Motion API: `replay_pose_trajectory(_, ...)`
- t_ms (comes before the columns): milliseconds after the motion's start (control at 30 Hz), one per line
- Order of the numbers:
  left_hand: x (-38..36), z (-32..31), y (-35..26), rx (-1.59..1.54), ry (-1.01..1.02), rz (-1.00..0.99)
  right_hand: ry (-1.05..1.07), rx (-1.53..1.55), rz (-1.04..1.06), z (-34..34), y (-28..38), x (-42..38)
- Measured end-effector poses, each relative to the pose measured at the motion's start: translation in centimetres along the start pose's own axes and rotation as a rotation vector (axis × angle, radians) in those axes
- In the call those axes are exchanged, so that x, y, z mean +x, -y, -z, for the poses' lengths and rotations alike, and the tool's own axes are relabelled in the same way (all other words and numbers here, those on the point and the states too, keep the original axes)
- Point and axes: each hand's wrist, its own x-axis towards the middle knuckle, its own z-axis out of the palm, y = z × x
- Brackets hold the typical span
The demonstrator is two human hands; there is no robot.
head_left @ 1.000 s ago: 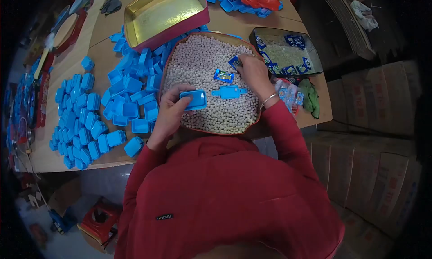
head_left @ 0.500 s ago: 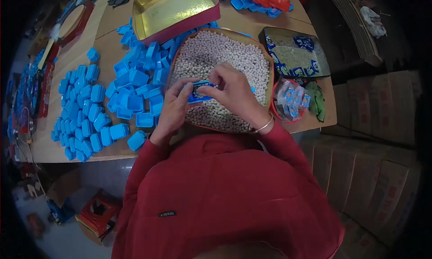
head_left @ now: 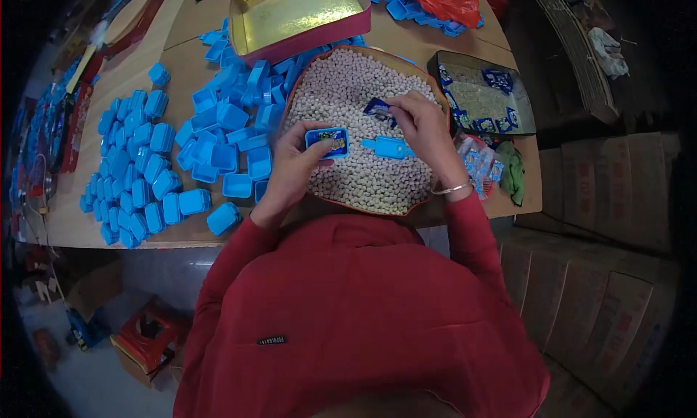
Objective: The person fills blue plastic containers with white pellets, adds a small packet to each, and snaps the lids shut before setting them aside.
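My left hand [head_left: 290, 167] grips a small open blue plastic box [head_left: 313, 138] above the near left part of the pellets, its thumb pressed onto a dark printed packet [head_left: 336, 136] inside. My right hand [head_left: 427, 131] pinches another dark blue packet [head_left: 377, 108] over the pellets, up and to the right of the box. Between the hands a light blue scoop [head_left: 390, 148] lies on the small whitish round pellets [head_left: 341, 73], which fill a wide tray [head_left: 293, 91].
Open blue boxes [head_left: 223, 158] are heaped left of the pellets, with closed blue boxes [head_left: 141, 156] farther left. A gold-lined tin [head_left: 298, 15] stands behind. To the right are a tray [head_left: 523, 98] with dark packets, a bag of packets [head_left: 479, 164] and a green cloth [head_left: 512, 172].
My right hand has moved away from the box, up and right, and now shows a dark packet in its fingers. The scoop has come into fuller view. The camera view has shifted slightly.
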Motion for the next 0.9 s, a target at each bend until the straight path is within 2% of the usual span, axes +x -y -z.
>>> replay_pose_trajectory(67,0.0,-0.1,-0.1,-0.076,0.051,0.015,0.142,0.521,-0.203,0.3,2.4,-0.2)
replay_pose_trajectory(100,0.1,0.2,-0.1,-0.124,0.099,0.013,0.235,0.476,-0.199,0.6,3.4,0.0)
replay_pose_trajectory(167,0.2,0.2,-0.1,-0.125,0.139,0.033,0.287,0.463,-0.167,-0.1,5.1,0.4)
replay_pose_trajectory(300,0.2,0.8,-0.3,-0.237,0.170,0.058,0.085,0.308,-0.008,-1.9,6.1,0.5)
replay_pose_trajectory(367,0.0,0.9,0.0,-0.287,0.163,0.040,0.136,0.215,-0.074,-0.7,4.4,-0.2)
replay_pose_trajectory(400,-0.1,0.7,-0.2,-0.277,0.142,0.041,0.179,0.127,-0.105,0.2,3.5,-0.8)
replay_pose_trajectory(433,-0.2,0.4,-0.7,-0.269,0.125,0.040,0.214,-0.080,-0.029,0.6,2.3,-1.6)
replay_pose_trajectory(467,-0.2,0.1,-0.9,-0.261,0.110,0.040,0.234,-0.142,0.000,0.3,1.5,-2.5)
replay_pose_trajectory(533,0.1,0.3,0.0,-0.043,0.080,0.009,0.269,-0.264,0.054,-0.3,0.7,-4.2)
replay_pose_trajectory(567,0.2,0.3,0.3,0.067,0.061,-0.009,0.296,-0.289,0.081,-0.5,0.5,-4.6)
replay_pose_trajectory(667,0.2,0.3,0.7,0.039,-0.016,-0.012,0.315,-0.267,0.046,-0.7,-0.3,-4.9)
replay_pose_trajectory(733,0.2,0.3,0.8,0.047,-0.034,-0.019,0.334,0.160,-0.229,-0.1,0.2,-3.8)
replay_pose_trajectory(800,0.2,0.1,0.6,0.064,-0.054,-0.001,0.113,0.155,-0.131,-1.0,-0.7,-3.8)
replay_pose_trajectory(900,0.1,-0.2,0.5,0.021,-0.067,-0.032,0.051,-0.142,-0.032,-0.6,-1.2,-3.4)
